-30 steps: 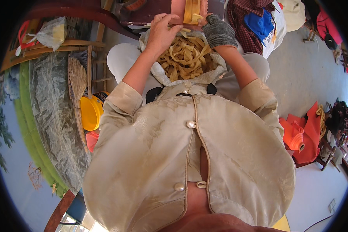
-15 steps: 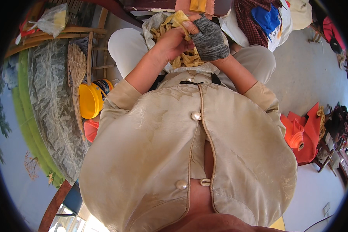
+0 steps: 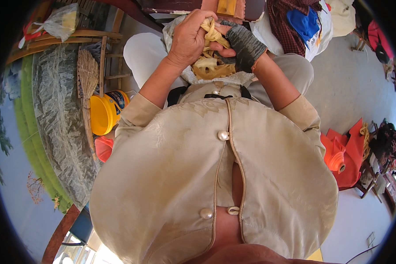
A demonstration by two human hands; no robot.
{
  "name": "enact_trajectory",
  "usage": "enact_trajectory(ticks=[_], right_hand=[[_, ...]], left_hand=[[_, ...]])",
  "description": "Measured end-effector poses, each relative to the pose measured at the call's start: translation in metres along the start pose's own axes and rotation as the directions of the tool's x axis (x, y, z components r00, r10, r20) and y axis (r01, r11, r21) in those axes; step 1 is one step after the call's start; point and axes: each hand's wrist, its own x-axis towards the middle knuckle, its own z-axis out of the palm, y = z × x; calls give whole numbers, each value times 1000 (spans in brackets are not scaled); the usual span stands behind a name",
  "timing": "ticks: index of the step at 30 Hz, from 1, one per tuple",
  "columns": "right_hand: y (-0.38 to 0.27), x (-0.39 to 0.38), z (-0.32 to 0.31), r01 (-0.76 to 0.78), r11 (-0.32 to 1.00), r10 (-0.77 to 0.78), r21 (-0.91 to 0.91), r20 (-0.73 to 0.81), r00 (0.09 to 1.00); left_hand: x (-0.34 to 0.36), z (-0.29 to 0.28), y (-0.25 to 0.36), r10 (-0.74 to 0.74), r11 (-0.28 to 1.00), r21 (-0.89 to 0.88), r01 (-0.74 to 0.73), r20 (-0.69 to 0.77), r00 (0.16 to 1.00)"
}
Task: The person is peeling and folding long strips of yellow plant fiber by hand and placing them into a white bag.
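Over my lap, my left hand (image 3: pixel 190 38) is closed around one side of a looped, knotted pale-yellow strip (image 3: pixel 212 33). On its other side is my right hand (image 3: pixel 242 46), in a grey knitted fingerless glove, with thumb and fingers gripping the same strip. The two hands nearly meet. Below them, more pale-yellow strips (image 3: pixel 213 69) lie in a white sack (image 3: pixel 197 79) between my knees. What the strips are made of I cannot make out.
Ahead, a dark red table edge (image 3: pixel 176 6) carries a yellow block (image 3: pixel 225 7) on pink cloth. To the right sits a white bag (image 3: pixel 323 33) with checked and blue cloth. A yellow bucket (image 3: pixel 102 115) and straw broom (image 3: pixel 88 72) stand left; an orange-red plastic object (image 3: pixel 336 160) lies right.
My left hand has risen and turned, its back now showing. The strip between my hands has gone from a flat bunch to a knotted loop. My right hand has shifted slightly right and down.
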Motion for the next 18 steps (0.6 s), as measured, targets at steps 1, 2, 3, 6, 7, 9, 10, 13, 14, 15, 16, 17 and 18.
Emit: enact_trajectory(ticks=[1,2,3,6,7,9,10,13,14,15,16,17,18], right_hand=[[8,6,-7,249,873,-274,-419,0,962],[9,9,-6,331,533,-528,-779,0,849],[7,1,-7,290,430,-563,-855,-2,827],[0,-8,-6,252,101,-639,-962,131,758],[-5,-14,-5,209,119,-624,-971,90,777],[-13,-19,-1,158,97,-671,-983,53,740],[-13,-18,-4,188,134,-688,-973,45,724],[-10,1,-28,349,200,-747,-915,88,659],[-14,-1,-23,311,426,-612,-850,-17,791],[-21,-8,-13,232,625,-439,-745,-89,894],[-24,-12,-4,116,783,-239,-611,-124,963],[-19,-13,0,195,925,-236,-326,-89,968],[-16,-10,-2,181,924,-238,-337,-136,962]], left_hand=[[1,-1,-1,4,997,82,-6,33,999],[2,-1,-1,5,986,164,-16,69,998],[2,-1,0,2,984,177,-16,79,997],[0,1,-5,-252,934,-223,279,140,957],[-1,2,-3,-350,801,-441,404,202,915],[-1,7,1,-460,358,-745,562,383,801],[0,6,3,-459,366,-745,557,376,805],[4,5,3,-403,629,-617,473,261,877],[5,4,0,-318,822,-437,364,177,931],[6,2,-3,-208,949,-215,229,118,971],[7,2,-7,-223,929,-273,249,123,967],[8,3,-11,-237,904,-332,268,132,963],[9,3,-12,-250,876,-389,286,141,958]])
